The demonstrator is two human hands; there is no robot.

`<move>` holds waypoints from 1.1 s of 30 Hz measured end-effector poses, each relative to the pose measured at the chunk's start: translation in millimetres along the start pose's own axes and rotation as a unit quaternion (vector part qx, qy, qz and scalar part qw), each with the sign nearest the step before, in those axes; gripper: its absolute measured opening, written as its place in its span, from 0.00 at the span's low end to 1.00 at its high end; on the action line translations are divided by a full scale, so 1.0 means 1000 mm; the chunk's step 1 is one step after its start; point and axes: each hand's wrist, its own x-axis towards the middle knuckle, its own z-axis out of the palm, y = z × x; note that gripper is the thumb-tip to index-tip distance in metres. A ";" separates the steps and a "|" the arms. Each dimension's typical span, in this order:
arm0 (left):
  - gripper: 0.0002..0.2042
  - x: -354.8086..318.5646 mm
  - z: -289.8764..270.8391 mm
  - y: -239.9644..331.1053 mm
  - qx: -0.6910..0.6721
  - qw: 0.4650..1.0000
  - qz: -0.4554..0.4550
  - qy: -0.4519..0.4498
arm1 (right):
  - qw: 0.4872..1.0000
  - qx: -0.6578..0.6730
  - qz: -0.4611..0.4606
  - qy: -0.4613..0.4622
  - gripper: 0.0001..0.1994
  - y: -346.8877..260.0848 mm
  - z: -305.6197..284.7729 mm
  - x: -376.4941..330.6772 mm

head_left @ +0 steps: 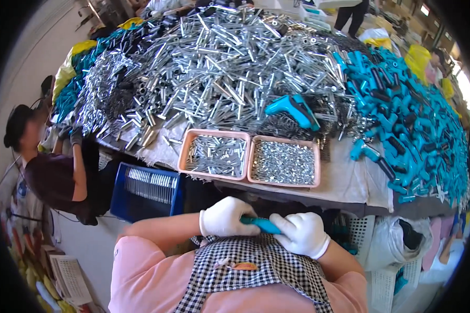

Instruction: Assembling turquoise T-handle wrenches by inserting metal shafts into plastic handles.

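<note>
In front of my apron, my white-gloved left hand (227, 216) and white-gloved right hand (302, 236) are both closed on a teal plastic tool part (265, 225). Only its middle shows between them; the gloves cover both ends. Straight ahead on the table edge are two pink trays. The left tray (181, 156) contains short metal pins, while small silvery metal pieces fill the right tray (316, 166). Beyond them, a teal pistol-shaped tool body (292, 110) lies on dark coiled springs (283, 128).
Metal rods and tubes (214, 73) are heaped across the table. At right rises a pile of teal tool bodies (402, 120). A blue crate (121, 195) with a row of metal parts stands below the table's left edge. Left of it, a co-worker in dark clothes (52, 177) works at the heap.
</note>
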 end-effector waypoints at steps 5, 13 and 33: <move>0.24 -0.023 0.008 -0.023 -0.017 0.999 -0.032 0.026 | 0.999 0.034 -0.039 0.007 0.27 0.002 0.017 0.021; 0.22 -0.010 0.001 -0.023 0.024 0.996 -0.026 0.078 | 0.999 0.040 0.013 0.030 0.25 0.008 0.025 0.031; 0.19 0.176 -0.032 -0.021 0.374 0.912 0.167 -0.006 | 0.954 0.127 0.271 0.005 0.27 0.034 -0.015 -0.032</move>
